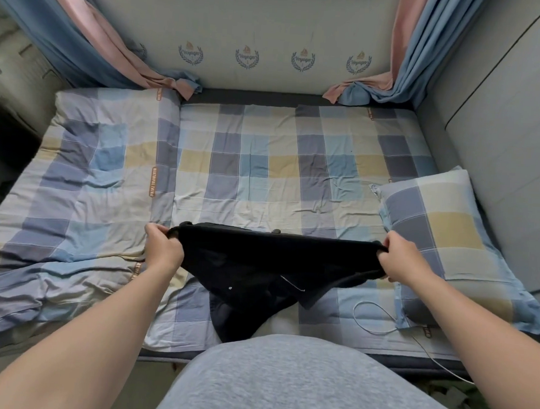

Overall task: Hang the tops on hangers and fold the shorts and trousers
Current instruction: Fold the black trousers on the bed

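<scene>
While stretched btwn hands, black garment (pixel 258 267) pinched by left hand (pixel 163 248), right hand (pixel 399 259).

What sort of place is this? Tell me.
Probably a bedroom: a bed, a pillow on it, and curtains behind. The left hand and right hand grip a black garment.

A checked bed (pixel 265 159) between blue-pink curtains (pixel 430 46), padded wall (pixel 273 21) behind.
</scene>
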A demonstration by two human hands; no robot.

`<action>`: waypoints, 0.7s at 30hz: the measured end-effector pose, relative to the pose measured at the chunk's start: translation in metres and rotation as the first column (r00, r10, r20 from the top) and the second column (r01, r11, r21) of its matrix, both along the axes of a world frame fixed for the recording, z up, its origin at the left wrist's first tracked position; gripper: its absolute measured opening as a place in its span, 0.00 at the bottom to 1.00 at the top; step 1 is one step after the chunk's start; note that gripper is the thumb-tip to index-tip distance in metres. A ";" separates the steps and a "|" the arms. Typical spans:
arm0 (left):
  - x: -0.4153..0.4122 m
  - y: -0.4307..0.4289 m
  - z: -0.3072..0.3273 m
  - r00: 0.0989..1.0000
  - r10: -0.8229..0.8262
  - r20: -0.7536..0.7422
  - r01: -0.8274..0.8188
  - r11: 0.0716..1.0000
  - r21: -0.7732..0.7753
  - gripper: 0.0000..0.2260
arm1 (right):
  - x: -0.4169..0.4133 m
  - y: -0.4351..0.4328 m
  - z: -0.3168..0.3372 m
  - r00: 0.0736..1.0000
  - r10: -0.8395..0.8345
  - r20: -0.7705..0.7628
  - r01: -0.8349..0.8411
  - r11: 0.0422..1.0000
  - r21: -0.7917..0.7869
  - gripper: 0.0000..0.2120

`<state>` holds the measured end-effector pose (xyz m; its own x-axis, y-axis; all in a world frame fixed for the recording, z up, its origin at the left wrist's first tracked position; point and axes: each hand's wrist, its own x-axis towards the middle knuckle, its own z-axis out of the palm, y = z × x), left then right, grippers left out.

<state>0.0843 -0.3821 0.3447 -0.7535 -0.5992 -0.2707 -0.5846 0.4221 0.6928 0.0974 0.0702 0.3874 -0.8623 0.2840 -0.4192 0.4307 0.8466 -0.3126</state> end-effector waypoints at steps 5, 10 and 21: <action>-0.003 -0.008 0.000 0.910 -0.414 0.021 0.413 0.910 0.043 0.10 | -0.003 0.017 0.009 0.939 -0.339 -0.053 0.318 0.919 -0.233 0.03; 0.009 -0.018 -0.007 0.811 -0.544 0.215 0.584 0.744 -0.324 0.13 | 0.003 0.027 0.010 0.894 -0.434 -0.110 0.406 0.889 -0.213 0.07; 0.004 0.013 0.000 0.963 -0.063 0.263 -0.005 0.968 0.251 0.08 | 0.024 0.039 -0.006 0.756 -0.646 0.107 0.635 0.685 -0.357 0.15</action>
